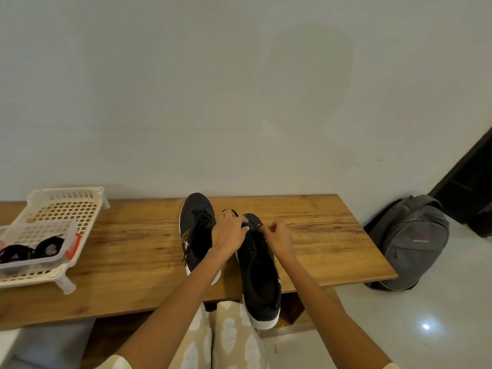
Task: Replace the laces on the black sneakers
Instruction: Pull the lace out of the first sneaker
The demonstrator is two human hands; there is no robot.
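Head view, mid-frame, left hand (229, 233) gripping right sneaker's (259, 272) toe, right hand (277, 237) pinching its lace (262, 230) just beside, left sneaker (197, 230) alongside on bench (133, 249).

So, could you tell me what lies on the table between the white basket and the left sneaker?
Nothing: the head view shows bare wood table between the basket and the left sneaker.

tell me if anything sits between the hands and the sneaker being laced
Nothing visible does. The left hand already grips the toe end of the right sneaker, and the right hand pinches at its lace area. The other sneaker lies beside it to the left, not in the way.
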